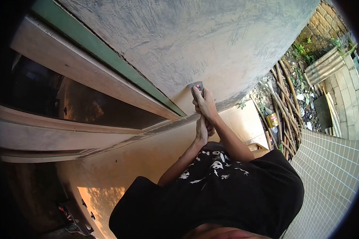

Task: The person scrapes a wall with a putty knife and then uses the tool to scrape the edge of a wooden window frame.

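Note:
My right hand [205,102] is shut on a small grey scraper [197,86] with a reddish spot, and presses its blade flat against the grey plastered wall [211,36]. Just below it, my left hand [203,129] is wrapped around my right wrist. Both arms reach out from my black printed T-shirt [223,187] toward the wall. The scraper's handle is hidden inside my right fist.
A green strip [107,55] and a pale wooden frame [87,75] around dark glass [87,105] run left of the scraper. At the wall's foot lie bamboo poles [285,99], a can [272,119], litter and a corrugated sheet [325,65]. Small-tiled paving [331,167] lies to the right.

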### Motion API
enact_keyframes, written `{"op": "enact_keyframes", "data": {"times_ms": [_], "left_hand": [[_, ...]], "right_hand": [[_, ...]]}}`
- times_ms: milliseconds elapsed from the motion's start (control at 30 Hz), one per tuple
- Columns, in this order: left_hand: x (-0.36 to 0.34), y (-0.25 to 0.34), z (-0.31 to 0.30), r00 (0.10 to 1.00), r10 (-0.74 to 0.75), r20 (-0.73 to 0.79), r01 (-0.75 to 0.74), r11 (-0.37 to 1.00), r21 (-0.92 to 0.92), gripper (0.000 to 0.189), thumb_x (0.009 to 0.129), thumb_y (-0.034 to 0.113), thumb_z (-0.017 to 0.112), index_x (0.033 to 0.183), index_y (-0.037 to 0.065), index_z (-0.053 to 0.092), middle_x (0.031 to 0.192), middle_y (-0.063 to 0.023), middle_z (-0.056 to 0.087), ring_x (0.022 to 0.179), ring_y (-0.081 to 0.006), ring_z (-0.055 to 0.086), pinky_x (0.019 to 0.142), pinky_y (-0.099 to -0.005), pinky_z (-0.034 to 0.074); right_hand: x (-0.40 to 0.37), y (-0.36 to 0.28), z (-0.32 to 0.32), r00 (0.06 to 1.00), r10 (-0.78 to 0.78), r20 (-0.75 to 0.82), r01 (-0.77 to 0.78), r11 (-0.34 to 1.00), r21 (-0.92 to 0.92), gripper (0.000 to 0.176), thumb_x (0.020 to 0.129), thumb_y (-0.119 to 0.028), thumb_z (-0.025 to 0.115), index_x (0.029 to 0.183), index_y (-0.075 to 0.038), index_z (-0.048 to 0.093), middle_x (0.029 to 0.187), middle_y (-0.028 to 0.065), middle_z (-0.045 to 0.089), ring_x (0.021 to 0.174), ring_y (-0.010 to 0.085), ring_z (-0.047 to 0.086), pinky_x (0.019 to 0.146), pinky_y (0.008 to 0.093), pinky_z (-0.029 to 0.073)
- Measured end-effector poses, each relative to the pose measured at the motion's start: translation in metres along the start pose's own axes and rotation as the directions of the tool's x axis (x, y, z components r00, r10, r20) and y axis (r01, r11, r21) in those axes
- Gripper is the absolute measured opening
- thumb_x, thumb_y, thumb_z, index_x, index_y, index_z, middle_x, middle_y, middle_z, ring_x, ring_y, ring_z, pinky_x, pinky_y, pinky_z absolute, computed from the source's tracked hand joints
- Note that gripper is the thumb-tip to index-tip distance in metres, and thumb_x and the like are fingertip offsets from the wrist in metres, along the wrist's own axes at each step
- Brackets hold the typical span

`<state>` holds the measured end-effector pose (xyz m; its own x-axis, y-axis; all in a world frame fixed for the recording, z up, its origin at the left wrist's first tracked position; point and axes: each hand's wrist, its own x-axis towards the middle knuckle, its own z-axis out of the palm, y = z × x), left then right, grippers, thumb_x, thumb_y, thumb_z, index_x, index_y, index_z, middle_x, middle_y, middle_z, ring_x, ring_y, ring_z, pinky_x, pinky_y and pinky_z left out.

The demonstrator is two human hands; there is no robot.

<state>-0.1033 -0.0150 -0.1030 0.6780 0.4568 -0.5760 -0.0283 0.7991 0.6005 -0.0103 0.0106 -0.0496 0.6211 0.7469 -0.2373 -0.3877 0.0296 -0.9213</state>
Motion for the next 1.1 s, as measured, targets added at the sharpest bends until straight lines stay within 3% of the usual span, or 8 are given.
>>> {"op": "enact_keyframes", "data": {"times_ms": [367,533,600,667,733,867,933,1100], "left_hand": [[0.008,0.003,-0.005,0.998,0.057,0.038,-0.057,0.998,0.017,0.05,0.095,0.055,0.033,0.061,0.018,0.034,0.047,0.0053,0.027,0.032,-0.0074,0.025,0.032,-0.0231,0.017],[0.014,0.002,-0.009,0.994,0.052,0.093,-0.053,0.998,0.015,0.047,0.093,0.057,0.033,0.065,0.02,0.042,0.048,0.007,0.03,0.033,-0.0064,0.023,0.032,-0.022,0.015],[0.006,0.018,0.004,0.999,0.034,0.02,-0.033,0.999,-0.015,0.045,0.095,0.052,0.033,0.065,0.019,0.042,0.048,0.007,0.031,0.033,-0.0065,0.024,0.032,-0.0225,0.016],[0.001,0.041,0.01,0.978,0.179,0.105,-0.197,0.961,0.193,0.046,0.096,0.048,0.032,0.064,0.016,0.037,0.048,0.0077,0.028,0.035,-0.005,0.025,0.033,-0.0217,0.017],[0.005,0.036,0.007,0.968,0.225,0.112,-0.239,0.963,0.125,0.043,0.096,0.043,0.033,0.065,0.015,0.039,0.048,0.0076,0.03,0.035,-0.0047,0.025,0.034,-0.0218,0.017],[0.011,0.03,0.012,0.958,0.267,0.102,-0.284,0.931,0.229,0.042,0.096,0.04,0.033,0.062,0.016,0.036,0.048,0.0078,0.027,0.034,-0.0056,0.024,0.034,-0.023,0.016],[0.021,0.009,-0.003,0.998,0.056,0.013,-0.056,0.998,0.035,0.044,0.097,0.042,0.034,0.061,0.016,0.034,0.048,0.0068,0.026,0.035,-0.0065,0.024,0.034,-0.0234,0.016],[0.006,-0.016,-0.023,1.0,-0.002,0.006,0.002,1.0,0.025,0.046,0.096,0.048,0.036,0.063,0.016,0.037,0.049,0.0048,0.03,0.035,-0.0075,0.025,0.033,-0.0242,0.017]], "right_hand": [[0.004,-0.003,0.005,1.0,-0.007,0.007,0.007,1.0,-0.009,0.035,0.094,-0.032,0.052,0.075,-0.005,0.042,0.052,-0.001,0.04,0.036,0.0047,0.033,0.031,0.0228,0.023],[0.005,-0.006,0.008,0.999,-0.044,0.007,0.045,0.993,-0.108,0.035,0.095,-0.034,0.052,0.075,-0.008,0.039,0.051,-0.0023,0.038,0.036,0.0039,0.031,0.032,0.0216,0.022],[0.001,-0.025,0.013,0.998,-0.038,0.048,0.04,0.999,-0.035,0.037,0.095,-0.033,0.052,0.071,-0.008,0.04,0.05,-0.0019,0.039,0.036,0.004,0.031,0.032,0.022,0.022],[0.003,-0.044,0.023,0.995,-0.09,0.04,0.092,0.994,-0.063,0.038,0.095,-0.033,0.052,0.069,-0.008,0.04,0.051,-0.0018,0.04,0.036,0.0039,0.032,0.032,0.0222,0.023],[0.001,-0.045,0.029,0.991,-0.131,0.042,0.134,0.987,-0.091,0.038,0.095,-0.033,0.053,0.068,-0.008,0.04,0.051,-0.0017,0.04,0.036,0.0039,0.032,0.032,0.0225,0.023],[0.008,-0.03,0.019,0.992,-0.124,0.014,0.125,0.982,-0.14,0.04,0.093,-0.034,0.056,0.067,-0.004,0.046,0.051,-0.001,0.044,0.039,0.0051,0.04,0.034,0.0226,0.029],[0.01,-0.008,0.01,0.999,-0.033,-0.041,0.027,0.99,-0.138,0.038,0.093,-0.034,0.055,0.071,-0.005,0.045,0.05,-0.0019,0.042,0.037,0.0052,0.038,0.032,0.0228,0.027],[0.002,0.033,-0.005,0.995,0.097,-0.017,-0.097,0.995,-0.033,0.036,0.094,-0.036,0.052,0.075,-0.008,0.038,0.051,-0.0023,0.037,0.036,0.0048,0.032,0.031,0.0218,0.024]]}}
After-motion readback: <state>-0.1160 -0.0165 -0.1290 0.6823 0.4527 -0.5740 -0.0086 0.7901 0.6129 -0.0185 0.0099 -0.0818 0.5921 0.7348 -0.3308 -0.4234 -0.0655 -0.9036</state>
